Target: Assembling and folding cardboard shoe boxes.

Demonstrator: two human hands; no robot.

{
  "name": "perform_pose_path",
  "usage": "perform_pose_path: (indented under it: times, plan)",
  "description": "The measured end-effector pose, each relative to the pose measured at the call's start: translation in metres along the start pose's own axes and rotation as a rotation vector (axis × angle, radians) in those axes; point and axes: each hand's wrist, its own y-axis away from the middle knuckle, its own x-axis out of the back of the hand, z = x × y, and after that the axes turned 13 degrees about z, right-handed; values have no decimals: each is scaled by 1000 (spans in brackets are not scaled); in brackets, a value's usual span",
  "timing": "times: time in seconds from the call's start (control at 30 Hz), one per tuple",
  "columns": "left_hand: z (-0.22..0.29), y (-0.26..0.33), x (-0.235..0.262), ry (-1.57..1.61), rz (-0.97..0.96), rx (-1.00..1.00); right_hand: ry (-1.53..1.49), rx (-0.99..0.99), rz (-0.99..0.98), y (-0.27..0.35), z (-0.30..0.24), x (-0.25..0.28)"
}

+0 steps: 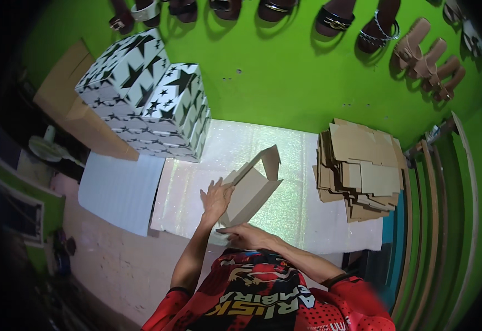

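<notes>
A brown cardboard box [247, 196], partly folded up with its sides raised, lies slantwise on the table in front of me. Its far end flap stands up. My left hand [217, 199] rests against the box's left side, fingers stretched and spread. At the near end of the box, my right hand [245, 236] is closed with bent fingers at the cardboard edge. Its fingertips are partly hidden, and the near-end flaps are covered by my hands.
White boxes with black stars [136, 83] are stacked at the back left, beside a large brown carton [70, 110]. Flat cardboard blanks [362, 160] are piled on the right. Sandals [334, 22] hang along the green wall. A fan [50, 146] stands at far left.
</notes>
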Motion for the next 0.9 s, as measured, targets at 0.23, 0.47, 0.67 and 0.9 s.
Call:
perform_pose_path:
  times: [0.23, 0.47, 0.67, 0.9]
  plan:
    - [-22, -19, 25, 150, -172, -2, 931, 461, 467, 0, 28, 76]
    - [-30, -46, 29, 70, -317, -89, 1059, 303, 432, 27, 56, 59]
    - [-8, -54, 16, -66, -316, -176, 846, 102, 525, 45, 58, -5]
    - [-16, -67, 9, 2, -240, -198, 1000, 78, 667, 44, 66, -40]
